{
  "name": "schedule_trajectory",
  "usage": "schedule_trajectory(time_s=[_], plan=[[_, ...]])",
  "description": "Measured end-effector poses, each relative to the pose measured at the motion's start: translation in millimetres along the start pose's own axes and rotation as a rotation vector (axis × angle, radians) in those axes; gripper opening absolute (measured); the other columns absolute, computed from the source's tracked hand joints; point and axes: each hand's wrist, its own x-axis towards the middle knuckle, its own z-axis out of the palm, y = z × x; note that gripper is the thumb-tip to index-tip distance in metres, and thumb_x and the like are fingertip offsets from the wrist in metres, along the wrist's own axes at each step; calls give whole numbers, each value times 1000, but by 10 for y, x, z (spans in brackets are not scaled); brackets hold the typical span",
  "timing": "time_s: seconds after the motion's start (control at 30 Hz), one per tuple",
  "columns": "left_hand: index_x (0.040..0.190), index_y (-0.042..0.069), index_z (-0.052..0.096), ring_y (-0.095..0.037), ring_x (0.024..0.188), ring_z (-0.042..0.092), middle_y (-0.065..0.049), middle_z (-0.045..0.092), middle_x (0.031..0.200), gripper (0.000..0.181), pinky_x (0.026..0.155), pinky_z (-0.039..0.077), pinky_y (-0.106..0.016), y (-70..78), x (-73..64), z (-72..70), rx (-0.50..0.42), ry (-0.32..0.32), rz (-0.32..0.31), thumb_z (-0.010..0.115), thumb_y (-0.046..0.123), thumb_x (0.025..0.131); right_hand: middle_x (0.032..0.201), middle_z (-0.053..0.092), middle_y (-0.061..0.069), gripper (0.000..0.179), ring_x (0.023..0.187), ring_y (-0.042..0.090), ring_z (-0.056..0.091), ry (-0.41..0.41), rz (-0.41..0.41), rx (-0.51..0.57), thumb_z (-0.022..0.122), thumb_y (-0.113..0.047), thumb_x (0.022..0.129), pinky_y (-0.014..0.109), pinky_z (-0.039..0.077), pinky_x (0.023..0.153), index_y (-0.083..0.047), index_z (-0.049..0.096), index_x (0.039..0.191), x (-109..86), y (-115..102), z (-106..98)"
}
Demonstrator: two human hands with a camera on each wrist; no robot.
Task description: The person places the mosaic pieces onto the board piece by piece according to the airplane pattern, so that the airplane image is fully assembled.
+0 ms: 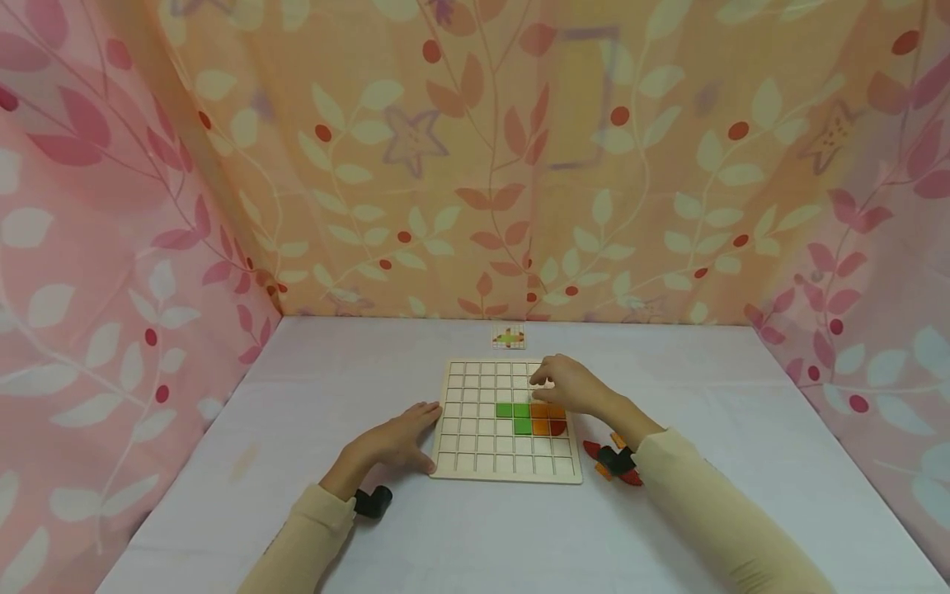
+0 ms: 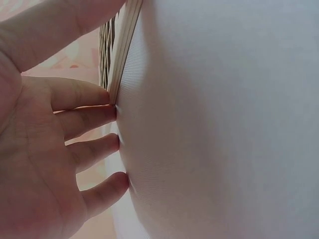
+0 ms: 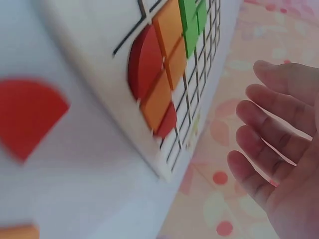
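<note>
A wooden grid board (image 1: 475, 445) lies on the white table. Green tiles (image 1: 514, 411), orange tiles (image 1: 547, 412) and a red quarter-round piece (image 1: 559, 428) sit in its cells right of centre. My left hand (image 1: 416, 429) rests flat on the table, its fingertips (image 2: 112, 113) touching the board's left edge (image 2: 121, 55). My right hand (image 1: 552, 382) hovers over the board's upper right part; in the right wrist view its fingers (image 3: 269, 144) are relaxed and hold nothing. The red piece (image 3: 144, 62) and orange tiles (image 3: 167, 37) show close up there.
Loose red (image 1: 591, 449) and orange (image 1: 602, 471) pieces lie on the table right of the board, partly under my right wrist; one red piece (image 3: 27, 117) shows close up. A small picture card (image 1: 508, 336) lies beyond the board. Patterned cloth walls enclose three sides.
</note>
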Motion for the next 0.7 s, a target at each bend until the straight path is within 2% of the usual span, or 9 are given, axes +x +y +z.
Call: schedule_trajectory(time_s=[0.33,0.57,0.7], plan=[[152,5,31,-29,152,15,-8,25,162,96,121,20,-52,18,-10,-1,-5,6,5,84,24,74,94,68,4,23,88,22,58,9,96,6,70,-18,88,35,51,79,-3,74,106,-374,190,-167],[152,4,31,-31,152,15,-10,25,162,97,122,19,-51,20,-16,-12,-1,3,19,84,24,74,93,66,2,26,92,24,59,23,178,50,72,-18,87,39,54,83,-3,73,108,-646,346,-208],[151,1,31,-33,152,16,-12,25,161,97,122,19,-51,23,-28,-21,-12,8,41,84,21,73,96,68,6,27,93,26,59,26,202,60,73,-18,86,44,54,85,-3,73,108,-802,398,-240]])
